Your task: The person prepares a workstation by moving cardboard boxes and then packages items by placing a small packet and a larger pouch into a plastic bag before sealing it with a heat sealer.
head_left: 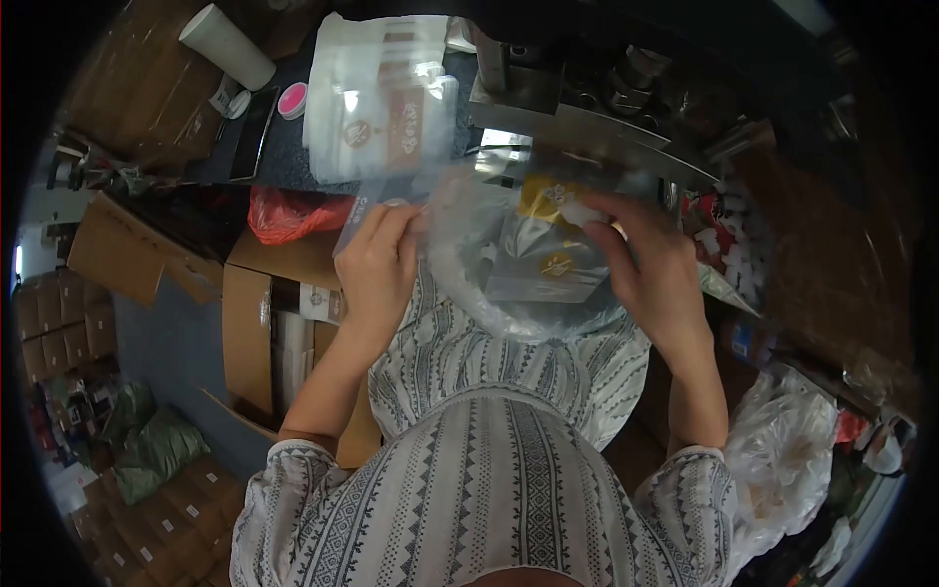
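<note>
My left hand [380, 256] pinches the edge of a clear plastic bag [364, 210] left of centre. On the right, my right hand [646, 264] has its thumb and forefinger close together over a clear bag with yellow print [555, 230]; whether they grip its edge is hard to make out. That printed bag lies in a round, plastic-lined container [479, 308] at my lap. Behind my left hand, a stack of clear printed bags [381, 132] rests on the dark table.
A metal machine [597, 122] stands beyond my hands. A white cup [227, 47], a pink-lidded jar [292, 101] and a phone [254, 134] are at the back left. An open cardboard box [247, 338] and a red bag [293, 215] sit left; a plastic sack [782, 445] is at right.
</note>
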`<state>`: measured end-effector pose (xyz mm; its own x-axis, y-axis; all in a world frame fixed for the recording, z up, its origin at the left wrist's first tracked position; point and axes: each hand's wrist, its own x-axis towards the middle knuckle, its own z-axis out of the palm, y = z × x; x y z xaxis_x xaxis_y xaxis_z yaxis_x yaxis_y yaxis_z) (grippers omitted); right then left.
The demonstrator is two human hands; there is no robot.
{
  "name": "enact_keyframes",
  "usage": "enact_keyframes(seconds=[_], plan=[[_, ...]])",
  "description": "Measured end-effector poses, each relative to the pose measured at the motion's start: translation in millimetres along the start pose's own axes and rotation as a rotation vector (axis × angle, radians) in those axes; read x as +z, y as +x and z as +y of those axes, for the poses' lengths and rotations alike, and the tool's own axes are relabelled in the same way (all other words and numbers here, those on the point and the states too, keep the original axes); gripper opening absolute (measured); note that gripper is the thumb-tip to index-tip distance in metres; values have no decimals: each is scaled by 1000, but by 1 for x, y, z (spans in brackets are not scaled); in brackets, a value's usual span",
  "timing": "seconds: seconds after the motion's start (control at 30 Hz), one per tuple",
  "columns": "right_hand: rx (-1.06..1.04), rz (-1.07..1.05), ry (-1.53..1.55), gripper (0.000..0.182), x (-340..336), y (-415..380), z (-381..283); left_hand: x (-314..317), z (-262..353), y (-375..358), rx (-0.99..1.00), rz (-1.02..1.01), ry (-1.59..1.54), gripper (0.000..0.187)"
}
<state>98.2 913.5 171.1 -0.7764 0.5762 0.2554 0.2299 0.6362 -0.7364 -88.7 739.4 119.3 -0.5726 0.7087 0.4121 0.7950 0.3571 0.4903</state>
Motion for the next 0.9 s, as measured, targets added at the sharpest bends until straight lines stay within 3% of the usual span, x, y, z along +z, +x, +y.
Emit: enact_keyframes(seconds=[0.07, 0.13, 0.27, 0.33, 0.37, 0.43, 0.47, 0.53, 0.57, 0.63, 0.67, 0.73, 0.8, 0.83, 0.9], plan=[[-128, 18, -80, 21, 7, 6, -5, -4, 8, -2, -13, -8, -54, 22], [-267, -5, -214, 21, 8, 10, -9, -4, 14, -4, 153, -60, -125, 22], [-233, -111, 2, 21, 6, 7, -2, 6, 24, -4, 170, -298, -238, 16], [8, -125, 91, 22, 3, 7, 14, 23, 27, -2, 188, -429, -408, 11], [7, -123, 88, 22, -2, 6, 17, 34, 29, 0, 191, -427, -410, 11], [149, 50, -13, 23, -11, 4, 23, 57, 33, 8, -333, -645, -683, 16], [148, 50, -15, 23, -18, 0, 26, 72, 33, 15, -333, -644, -685, 16], [209, 60, -250, 24, -34, -12, 34, 92, 32, 28, -593, -582, -1096, 25], [210, 58, -251, 24, -40, -15, 41, 92, 33, 31, -595, -582, -1097, 25], [257, 137, -750, 23, -51, -25, 61, 85, 41, 39, -749, -670, -1162, 25], [264, 136, -749, 23, -52, -31, 82, 85, 39, 38, -751, -677, -1160, 25], [433, -51, -770, 22, -50, -30, 117, 82, 26, 36, -433, -612, -759, 32], [441, -42, -719, 22, -53, -26, 111, 82, -15, 47, -173, -45, -638, 32], [456, -37, -671, 22, -54, -27, 103, 73, -34, 45, -176, -50, -637, 32], [400, 26, -554, 23, -57, -29, 89, 57, -60, 49, 392, 140, 556, 29]])
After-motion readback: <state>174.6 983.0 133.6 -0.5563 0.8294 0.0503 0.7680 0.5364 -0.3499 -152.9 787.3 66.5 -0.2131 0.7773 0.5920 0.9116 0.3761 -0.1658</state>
